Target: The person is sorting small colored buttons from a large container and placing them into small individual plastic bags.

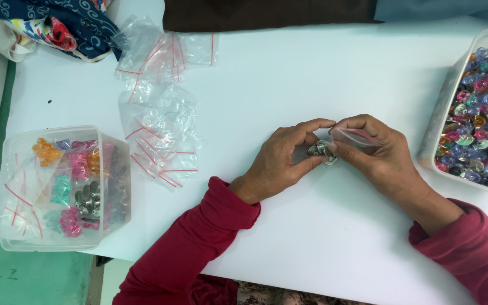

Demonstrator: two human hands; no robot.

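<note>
Small clear zip bag (357,137): mid-surface, pinched at its mouth by right hand (380,151), seemingly held open for filling. Left hand (282,159): fingertips pinching silver pieces (319,150) at the opening. Loose-piece tub (453,107): right edge. Empty bags (159,113): upper left. Filled-bag tub (108,169): left edge.

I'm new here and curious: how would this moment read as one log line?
left hand: pinches silver pieces | right hand: holds small clear bag | right: tub of coloured pieces
</note>
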